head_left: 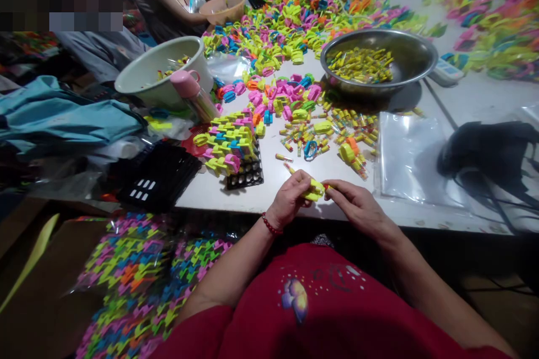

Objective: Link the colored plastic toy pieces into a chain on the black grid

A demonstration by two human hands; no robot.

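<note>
Resting between both hands' fingers (306,184) — yellow clip (315,190)

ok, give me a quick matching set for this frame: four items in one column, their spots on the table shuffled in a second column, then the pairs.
Items:
1. yellow plastic piece
2. metal bowl
3. pink-capped bottle
4. black tray

Places:
A. leaning against the pale green bowl
B. under the stack of assembled yellow and pink pieces
C. between the left hand and right hand
D. far right of the table, holding small yellow tubes

Pairs: 1-C, 2-D, 3-A, 4-B
</note>
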